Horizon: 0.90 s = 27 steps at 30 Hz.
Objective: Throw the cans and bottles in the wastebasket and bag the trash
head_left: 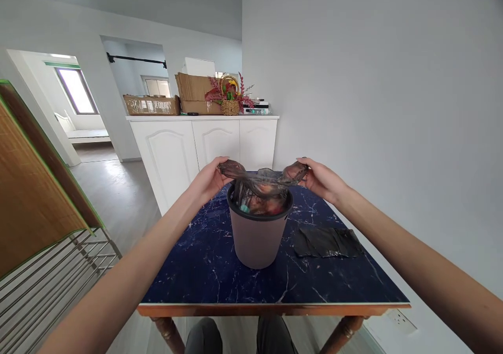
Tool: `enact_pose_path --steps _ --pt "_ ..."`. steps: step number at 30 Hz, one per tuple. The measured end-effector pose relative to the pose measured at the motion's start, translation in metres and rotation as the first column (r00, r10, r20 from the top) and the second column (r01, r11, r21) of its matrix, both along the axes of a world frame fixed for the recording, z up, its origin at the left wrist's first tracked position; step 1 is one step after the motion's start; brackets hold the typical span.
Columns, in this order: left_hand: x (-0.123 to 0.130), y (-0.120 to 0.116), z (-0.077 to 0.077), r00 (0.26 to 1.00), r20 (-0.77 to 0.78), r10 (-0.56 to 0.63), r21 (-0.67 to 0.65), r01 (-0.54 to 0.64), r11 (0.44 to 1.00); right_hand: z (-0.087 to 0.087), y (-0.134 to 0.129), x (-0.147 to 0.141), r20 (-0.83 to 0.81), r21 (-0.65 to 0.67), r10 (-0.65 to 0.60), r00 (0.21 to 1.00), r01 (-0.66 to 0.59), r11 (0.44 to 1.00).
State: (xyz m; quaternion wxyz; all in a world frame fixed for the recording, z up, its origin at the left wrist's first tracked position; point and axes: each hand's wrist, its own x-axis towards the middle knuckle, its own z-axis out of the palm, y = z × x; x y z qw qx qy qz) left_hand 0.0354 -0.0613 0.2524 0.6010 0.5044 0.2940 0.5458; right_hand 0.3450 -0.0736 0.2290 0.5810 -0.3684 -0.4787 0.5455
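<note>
A thin black garbage bag [261, 186] is stretched above a pinkish-grey trash can [257, 241] with a dark rim. My left hand [218, 178] grips the bag's left edge. On the other side, my right hand [316, 178] pinches the bag's right edge. Both hands are raised just above the can's rim, one at either side. Through the sheer plastic, reddish and teal contents show inside, too blurred to name. To the right of the can lies a flat, folded black plastic bag [328, 242], touched by neither hand.
The can stands on a blue marble-patterned table [196, 275]. Behind it is a white cabinet [173, 149] carrying cardboard boxes [151, 105] and a flower basket [230, 106]. A metal rack [94, 254] stands at the left; a wall [385, 107] runs along the right.
</note>
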Motion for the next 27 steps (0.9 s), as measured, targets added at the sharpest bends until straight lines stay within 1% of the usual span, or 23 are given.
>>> enact_pose_path --steps 4,9,12,15,18,21,24,27 --pt "0.014 0.01 0.014 0.997 0.061 0.042 0.016 -0.043 0.999 0.012 0.011 -0.001 -0.035 0.053 -0.037 0.999 0.038 0.998" --pt "0.024 0.016 0.032 0.987 0.141 0.078 0.066 -0.088 0.994 0.032 0.012 -0.003 -0.083 0.133 -0.03 0.996 0.041 0.99" --pt "0.029 0.017 0.038 0.985 0.154 0.079 0.085 -0.093 0.992 0.04 0.013 -0.002 -0.114 0.151 -0.033 0.993 0.05 0.987" --pt "0.039 0.015 0.038 0.988 0.141 0.057 0.105 -0.072 0.992 0.041 0.016 -0.001 -0.117 0.143 -0.046 0.992 0.063 0.988" --pt "0.053 0.009 0.037 0.991 0.129 0.023 0.139 -0.041 0.989 0.037 0.019 -0.001 -0.098 0.124 -0.072 0.993 0.084 0.989" --pt "0.069 0.002 0.041 0.992 0.125 -0.012 0.19 -0.012 0.982 0.033 0.022 -0.001 -0.097 0.116 -0.079 0.992 0.09 0.989" --pt "0.079 -0.002 0.051 0.991 0.131 -0.014 0.281 -0.024 0.959 0.035 0.024 0.002 -0.119 0.133 -0.082 0.99 0.098 0.986" --pt "0.079 -0.001 0.068 0.983 0.18 0.033 0.346 -0.095 0.933 0.046 0.027 0.006 -0.149 0.176 -0.083 0.985 0.109 0.978"
